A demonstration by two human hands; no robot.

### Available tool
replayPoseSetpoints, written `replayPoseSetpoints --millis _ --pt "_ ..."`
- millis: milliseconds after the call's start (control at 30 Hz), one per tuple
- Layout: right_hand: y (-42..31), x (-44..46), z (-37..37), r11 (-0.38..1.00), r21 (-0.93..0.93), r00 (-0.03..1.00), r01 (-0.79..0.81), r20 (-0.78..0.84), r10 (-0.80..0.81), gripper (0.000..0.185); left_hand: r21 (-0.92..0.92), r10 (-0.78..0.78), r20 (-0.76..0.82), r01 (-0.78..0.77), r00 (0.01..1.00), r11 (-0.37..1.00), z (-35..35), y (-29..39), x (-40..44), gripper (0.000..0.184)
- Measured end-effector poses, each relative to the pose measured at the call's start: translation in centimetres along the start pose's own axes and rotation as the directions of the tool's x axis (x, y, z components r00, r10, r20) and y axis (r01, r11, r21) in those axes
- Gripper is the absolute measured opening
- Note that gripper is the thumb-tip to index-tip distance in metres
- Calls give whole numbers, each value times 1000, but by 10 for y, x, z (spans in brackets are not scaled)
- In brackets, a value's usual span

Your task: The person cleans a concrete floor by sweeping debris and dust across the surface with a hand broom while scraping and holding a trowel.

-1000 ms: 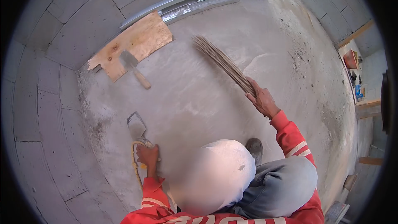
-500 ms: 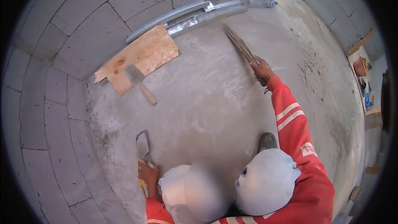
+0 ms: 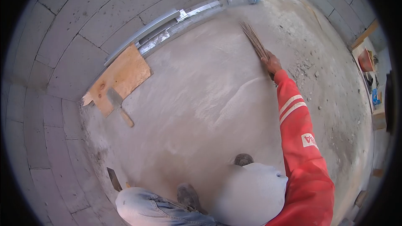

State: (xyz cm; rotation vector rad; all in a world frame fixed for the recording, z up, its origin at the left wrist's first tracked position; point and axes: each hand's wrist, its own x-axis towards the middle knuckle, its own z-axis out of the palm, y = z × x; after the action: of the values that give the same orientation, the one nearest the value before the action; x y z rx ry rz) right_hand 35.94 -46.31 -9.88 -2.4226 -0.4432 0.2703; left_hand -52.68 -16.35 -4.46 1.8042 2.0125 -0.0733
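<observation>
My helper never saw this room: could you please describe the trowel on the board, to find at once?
Along the block wall, find the pale wooden board. The trowel sits over its near edge, gray blade on the wood, light wooden handle out over the floor. Unlike the darker blade by the left knee, it touches wood.

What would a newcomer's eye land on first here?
Probably the bright red sleeve reaching up the right side, its right hand gripping a bundle of thin twigs over the dusty grey floor. Next, the pale wooden board by the block wall at left, with a trowel lying partly on it, its handle on the floor side.
</observation>
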Motion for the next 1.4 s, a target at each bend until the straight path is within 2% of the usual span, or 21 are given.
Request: replayPoseSetpoints --millis 100,167,267,300,367,400,467,533,567,600,733,800,900,967,1033,1067,1133,1200,1267,1367,1400 --pt "17 -10 -39 995 98 996 -10 -85 19 58 -181 -23 32 29 999 983 -15 25 -4 44" --pt "34 -51 -50 983 -70 973 168 -145 -177 59 -293 -10 51 25 999 956 -24 56 -9 41" --pt "28 -159 -79 972 -123 978 200 86 -190 60 -396 45 81 -9 996 918 -41 115 -24 37" --pt "32 -195 -85 955 -192 966 225 172 -193 61 -433 108 17 -90 994 897 -44 161 -42 15" --pt "60 -259 -96 926 -303 934 225 338 -116 61 -545 285 17 -231 958 806 -44 185 -24 12" --pt "80 -272 -107 919 -346 941 187 333 -66 61 -601 375 9 -295 927 743 -42 201 -15 10" --pt "122 -306 -129 898 -431 945 90 321 60 60 -568 412 103 -287 905 772 -64 264 -31 8" --pt "170 -296 -163 863 -505 983 -32 139 118 60 -519 472 191 -320 861 793 -75 308 -23 10" --pt "190 -283 -177 849 -523 990 -73 65 125 59 -468 478 149 -364 865 805 -78 344 -32 12" --pt "209 -268 -193 834 -541 992 -109 -11 123 59 -482 571 181 -434 801 762 -82 366 -16 14" --pt "207 -236 -232 870 -452 979 -197 -141 148 59 -354 790 180 -710 586 608 -78 504 -41 14" --pt "184 -260 -225 933 -270 958 -239 -224 180 60 -373 852 212 -766 480 524 -60 573 -63 21" --pt "143 -335 -206 920 31 885 -391 -262 385 64 -335 904 285 -851 318 405 -24 660 -90 32" --pt "149 -406 -189 898 144 788 -416 -435 435 66 -285 921 312 -902 234 325 -8 699 -123 34" --pt "162 -492 -184 805 263 588 -532 -570 574 66 -247 920 357 -934 160 258 0 736 -141 32" --pt "166 -539 -188 691 348 434 -634 -580 690 64 -231 915 383 -947 124 225 7 757 -148 31" --pt "192 -639 -190 512 463 101 -724 -662 743 62 -218 935 347 -963 77 160 21 798 -144 28" --pt "256 -758 -169 354 393 -148 -849 -819 555 58 -244 938 343 -959 54 145 31 835 -147 27" --pt "291 -862 -166 209 585 -376 -783 -714 590 59 -298 953 298 -945 46 139 50 872 -145 27" --pt "346 -948 -146 -23 598 -453 -801 -581 676 60 -331 967 255 -940 -4 83 71 910 -167 29" --pt "334 -926 -150 48 632 -395 -773 -540 744 65 -328 956 290 -943 -41 59 75 923 -181 30"
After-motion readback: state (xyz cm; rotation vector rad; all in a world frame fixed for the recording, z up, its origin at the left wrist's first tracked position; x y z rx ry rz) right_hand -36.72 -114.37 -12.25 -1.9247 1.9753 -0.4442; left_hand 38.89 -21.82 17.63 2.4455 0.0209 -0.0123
